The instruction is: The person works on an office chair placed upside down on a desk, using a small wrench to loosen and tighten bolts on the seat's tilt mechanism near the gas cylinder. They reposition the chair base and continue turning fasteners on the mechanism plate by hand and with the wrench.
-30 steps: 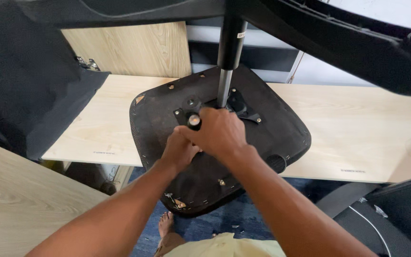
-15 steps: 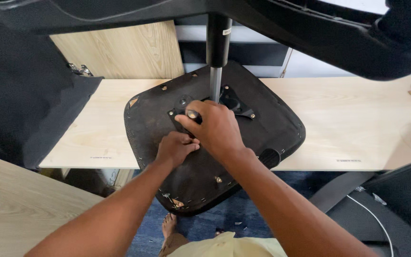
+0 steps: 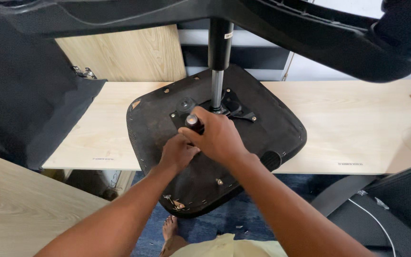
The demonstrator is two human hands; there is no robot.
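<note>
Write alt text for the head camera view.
Two bare hands work on the underside of an upturned black office chair seat lying on a pale wooden board. The right hand grips a black tool handle by the gas-lift column; the left hand rests beside it.

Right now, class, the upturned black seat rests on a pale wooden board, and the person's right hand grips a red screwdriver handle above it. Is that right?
Not quite. The handle in the right hand is black, not red, as the head view shows. The upturned black seat does rest on the pale wooden board.
</note>
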